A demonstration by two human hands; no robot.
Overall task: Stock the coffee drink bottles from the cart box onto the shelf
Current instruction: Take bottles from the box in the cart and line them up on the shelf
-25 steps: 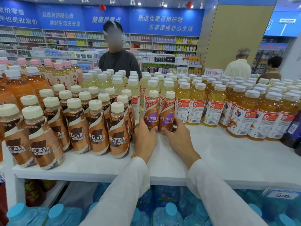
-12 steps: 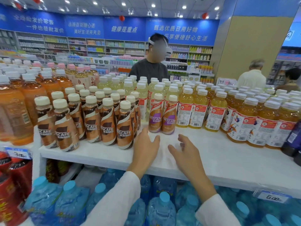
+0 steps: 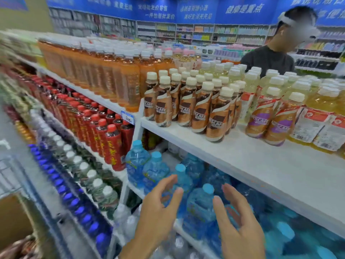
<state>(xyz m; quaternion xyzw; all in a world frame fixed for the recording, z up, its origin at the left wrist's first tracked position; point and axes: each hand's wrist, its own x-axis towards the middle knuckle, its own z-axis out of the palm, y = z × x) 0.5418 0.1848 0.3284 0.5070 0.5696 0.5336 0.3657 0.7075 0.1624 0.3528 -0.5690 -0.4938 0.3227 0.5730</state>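
- Coffee drink bottles [image 3: 186, 103] stand upright on the white shelf [image 3: 242, 165] in the head view. The brown ones are packed in tight rows with labels facing out, which we judge is for shoppers to read.
- Two purple-labelled bottles [image 3: 268, 122] sit near them, with bare shelf in front that we judge leaves room for more.
- Our left hand [image 3: 158, 212] and right hand [image 3: 240, 228] hang below the shelf edge, over the blue water bottles [image 3: 199, 208]. The palms face each other, fingers spread and relaxed, holding nothing.
- At the blurred lower left corner sits the cardboard cart box [image 3: 13, 217], well apart from both hands; we judge the next bottles come from there.
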